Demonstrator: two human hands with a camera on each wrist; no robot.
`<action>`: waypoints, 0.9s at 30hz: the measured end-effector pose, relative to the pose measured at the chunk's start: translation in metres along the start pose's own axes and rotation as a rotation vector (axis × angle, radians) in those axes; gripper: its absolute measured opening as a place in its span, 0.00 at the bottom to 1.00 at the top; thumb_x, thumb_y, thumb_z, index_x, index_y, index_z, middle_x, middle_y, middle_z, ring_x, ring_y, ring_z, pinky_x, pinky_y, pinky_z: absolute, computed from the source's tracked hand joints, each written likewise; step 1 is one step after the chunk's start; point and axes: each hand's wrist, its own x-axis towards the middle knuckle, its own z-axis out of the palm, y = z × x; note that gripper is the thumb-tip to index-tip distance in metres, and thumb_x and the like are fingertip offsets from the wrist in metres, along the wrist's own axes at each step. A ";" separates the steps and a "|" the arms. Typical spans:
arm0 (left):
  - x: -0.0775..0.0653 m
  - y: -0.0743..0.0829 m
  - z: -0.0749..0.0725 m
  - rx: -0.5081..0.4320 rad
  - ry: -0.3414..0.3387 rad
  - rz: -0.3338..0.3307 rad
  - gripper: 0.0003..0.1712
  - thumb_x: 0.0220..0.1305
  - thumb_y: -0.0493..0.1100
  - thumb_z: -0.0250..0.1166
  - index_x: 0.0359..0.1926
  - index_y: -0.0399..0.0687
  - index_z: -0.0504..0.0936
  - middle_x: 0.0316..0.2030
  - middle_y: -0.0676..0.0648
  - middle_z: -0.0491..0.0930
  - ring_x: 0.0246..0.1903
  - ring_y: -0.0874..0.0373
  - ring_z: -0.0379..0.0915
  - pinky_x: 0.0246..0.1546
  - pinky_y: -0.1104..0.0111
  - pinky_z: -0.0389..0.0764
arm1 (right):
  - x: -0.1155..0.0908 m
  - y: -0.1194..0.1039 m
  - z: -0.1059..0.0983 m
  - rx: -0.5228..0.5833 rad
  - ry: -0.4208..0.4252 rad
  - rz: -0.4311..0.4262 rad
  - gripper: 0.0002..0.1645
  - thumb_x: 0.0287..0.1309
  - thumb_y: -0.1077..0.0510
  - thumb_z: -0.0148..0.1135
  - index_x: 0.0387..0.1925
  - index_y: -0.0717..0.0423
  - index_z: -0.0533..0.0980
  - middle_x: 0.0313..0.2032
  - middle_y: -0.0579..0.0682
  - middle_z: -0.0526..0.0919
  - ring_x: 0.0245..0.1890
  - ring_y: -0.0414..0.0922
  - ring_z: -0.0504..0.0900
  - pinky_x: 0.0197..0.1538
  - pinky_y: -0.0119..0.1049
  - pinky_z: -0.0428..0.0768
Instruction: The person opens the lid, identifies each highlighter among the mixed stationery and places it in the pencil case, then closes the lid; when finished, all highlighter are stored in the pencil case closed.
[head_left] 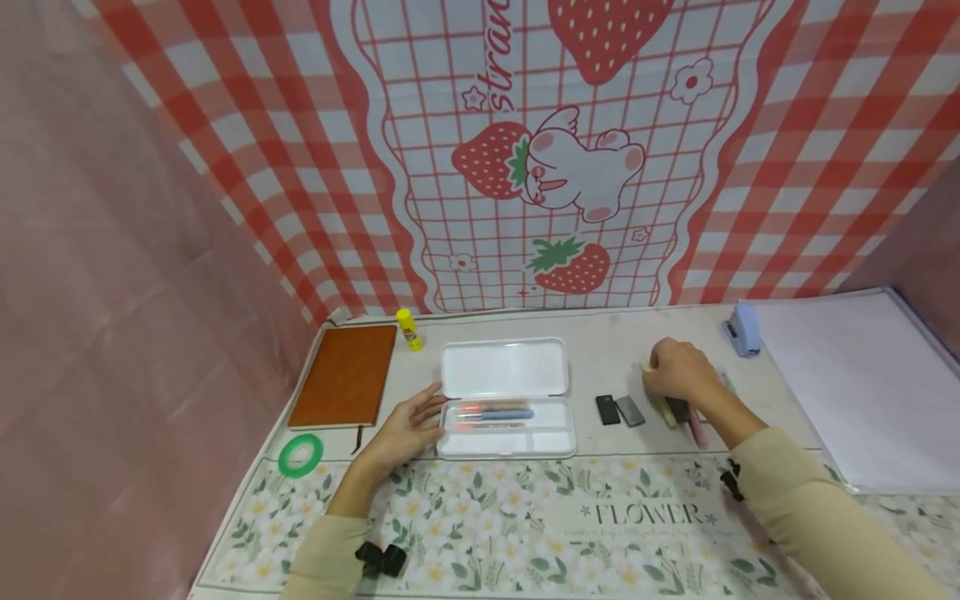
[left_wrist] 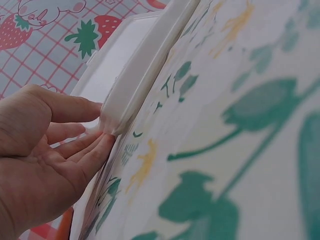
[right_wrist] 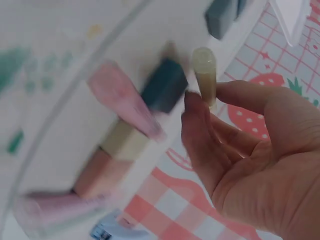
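In the head view an open white pencil case (head_left: 551, 442) lies flat, with several pens (head_left: 495, 413) in its left half and its lid (head_left: 504, 368) folded back. My left hand (head_left: 405, 429) holds the case's left end, thumb and fingers at its corner in the left wrist view. On the right, my right hand (head_left: 681, 371) pinches a pale yellow pen (right_wrist: 206, 82) between thumb and finger. Close by lie a pink pen (right_wrist: 120, 100), a dark block (right_wrist: 165, 85) and a cream-and-pink block (right_wrist: 105, 170), partly hidden by the hand in the head view.
Two small dark blocks (head_left: 608, 409) lie between case and right hand. A brown notebook (head_left: 345, 375), green tape roll (head_left: 301, 455) and yellow glue stick (head_left: 408, 329) sit at left. A blue stapler (head_left: 742, 329) and white board (head_left: 870, 392) are at right.
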 end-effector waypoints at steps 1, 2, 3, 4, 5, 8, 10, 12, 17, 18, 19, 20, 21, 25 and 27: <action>0.000 0.000 0.000 -0.001 -0.001 0.003 0.43 0.59 0.26 0.60 0.72 0.51 0.56 0.64 0.41 0.65 0.66 0.46 0.59 0.62 0.59 0.69 | -0.001 -0.001 -0.003 0.006 -0.004 -0.003 0.08 0.46 0.59 0.59 0.23 0.62 0.75 0.20 0.53 0.75 0.19 0.46 0.68 0.19 0.36 0.67; 0.000 0.000 0.000 -0.003 -0.003 0.001 0.43 0.59 0.26 0.60 0.72 0.51 0.56 0.64 0.41 0.65 0.66 0.46 0.59 0.62 0.59 0.68 | -0.002 -0.002 -0.007 0.012 -0.011 -0.003 0.10 0.48 0.58 0.59 0.26 0.64 0.76 0.21 0.55 0.76 0.19 0.46 0.69 0.20 0.36 0.68; 0.000 0.000 0.000 -0.004 -0.006 0.001 0.43 0.59 0.26 0.60 0.72 0.52 0.55 0.64 0.42 0.65 0.66 0.47 0.58 0.63 0.59 0.68 | -0.003 -0.003 -0.011 0.012 -0.009 -0.006 0.12 0.50 0.58 0.60 0.30 0.66 0.76 0.24 0.57 0.78 0.20 0.46 0.70 0.21 0.37 0.69; 0.000 0.000 0.000 -0.004 -0.009 0.007 0.43 0.59 0.27 0.60 0.72 0.51 0.55 0.64 0.41 0.65 0.66 0.46 0.58 0.63 0.59 0.68 | -0.004 -0.005 -0.014 0.014 -0.012 -0.007 0.14 0.51 0.58 0.60 0.34 0.67 0.77 0.27 0.59 0.79 0.20 0.47 0.71 0.22 0.37 0.71; 0.000 -0.001 -0.001 -0.005 -0.009 0.008 0.43 0.59 0.27 0.60 0.72 0.51 0.55 0.64 0.41 0.65 0.66 0.46 0.58 0.63 0.59 0.68 | -0.005 -0.007 -0.018 0.011 -0.017 -0.001 0.18 0.53 0.57 0.60 0.41 0.68 0.76 0.31 0.61 0.81 0.23 0.48 0.74 0.23 0.38 0.73; -0.001 -0.001 -0.001 0.000 -0.011 0.008 0.43 0.59 0.27 0.60 0.72 0.52 0.54 0.65 0.42 0.65 0.66 0.47 0.58 0.63 0.58 0.67 | -0.006 -0.011 -0.025 0.012 0.002 -0.015 0.19 0.53 0.58 0.59 0.44 0.67 0.77 0.29 0.59 0.81 0.20 0.46 0.74 0.20 0.36 0.73; -0.001 -0.001 -0.001 0.003 -0.012 0.011 0.43 0.60 0.27 0.60 0.72 0.51 0.54 0.65 0.41 0.65 0.67 0.46 0.58 0.64 0.58 0.66 | -0.008 -0.015 -0.028 0.008 0.025 -0.037 0.18 0.54 0.58 0.59 0.44 0.65 0.77 0.26 0.56 0.81 0.18 0.45 0.74 0.17 0.35 0.71; -0.001 -0.001 0.000 0.002 -0.013 0.009 0.43 0.60 0.27 0.60 0.72 0.51 0.54 0.65 0.42 0.65 0.67 0.47 0.58 0.64 0.58 0.66 | -0.009 -0.020 -0.030 0.008 0.040 -0.060 0.17 0.55 0.58 0.59 0.45 0.63 0.78 0.27 0.55 0.82 0.18 0.45 0.74 0.17 0.34 0.70; -0.002 -0.002 -0.002 -0.010 -0.011 0.018 0.43 0.60 0.27 0.60 0.72 0.51 0.55 0.65 0.41 0.64 0.66 0.46 0.58 0.64 0.57 0.67 | -0.010 -0.046 -0.028 0.007 0.078 -0.151 0.18 0.56 0.58 0.61 0.47 0.62 0.78 0.27 0.54 0.82 0.16 0.43 0.72 0.15 0.33 0.68; -0.002 -0.002 -0.002 -0.010 -0.012 0.019 0.43 0.60 0.27 0.60 0.72 0.51 0.55 0.65 0.41 0.64 0.66 0.46 0.58 0.64 0.58 0.67 | -0.010 -0.052 -0.027 0.003 0.092 -0.177 0.18 0.56 0.58 0.61 0.47 0.62 0.78 0.26 0.53 0.81 0.16 0.43 0.72 0.15 0.33 0.68; -0.002 -0.002 -0.003 -0.010 -0.014 0.021 0.42 0.60 0.27 0.60 0.72 0.51 0.55 0.65 0.40 0.64 0.67 0.45 0.57 0.63 0.57 0.67 | -0.010 -0.059 -0.025 -0.002 0.104 -0.201 0.17 0.56 0.57 0.62 0.47 0.61 0.79 0.25 0.52 0.81 0.16 0.42 0.71 0.15 0.32 0.67; -0.002 -0.003 -0.003 -0.010 -0.017 0.021 0.42 0.60 0.27 0.60 0.72 0.51 0.55 0.65 0.40 0.64 0.67 0.45 0.57 0.63 0.58 0.67 | -0.010 -0.067 -0.023 -0.006 0.114 -0.226 0.17 0.56 0.57 0.63 0.47 0.60 0.79 0.24 0.51 0.80 0.16 0.42 0.71 0.15 0.32 0.67; -0.002 -0.003 -0.003 -0.009 -0.018 0.023 0.42 0.60 0.27 0.59 0.72 0.51 0.54 0.65 0.40 0.64 0.67 0.45 0.57 0.63 0.58 0.67 | -0.010 -0.074 -0.021 -0.007 0.121 -0.250 0.17 0.56 0.57 0.63 0.47 0.60 0.79 0.23 0.51 0.80 0.16 0.42 0.71 0.16 0.32 0.67; -0.001 -0.002 -0.003 -0.007 -0.020 0.022 0.43 0.60 0.27 0.59 0.72 0.52 0.54 0.65 0.41 0.64 0.67 0.47 0.57 0.63 0.59 0.68 | -0.009 -0.107 -0.010 -0.003 0.121 -0.314 0.17 0.57 0.56 0.64 0.47 0.57 0.80 0.23 0.48 0.79 0.16 0.41 0.70 0.16 0.31 0.67; -0.001 -0.001 -0.003 -0.003 -0.023 0.032 0.43 0.60 0.27 0.59 0.73 0.51 0.54 0.65 0.41 0.64 0.67 0.46 0.58 0.63 0.59 0.68 | -0.009 -0.121 -0.003 0.000 0.113 -0.340 0.16 0.56 0.55 0.65 0.47 0.55 0.81 0.23 0.47 0.78 0.17 0.40 0.70 0.16 0.31 0.67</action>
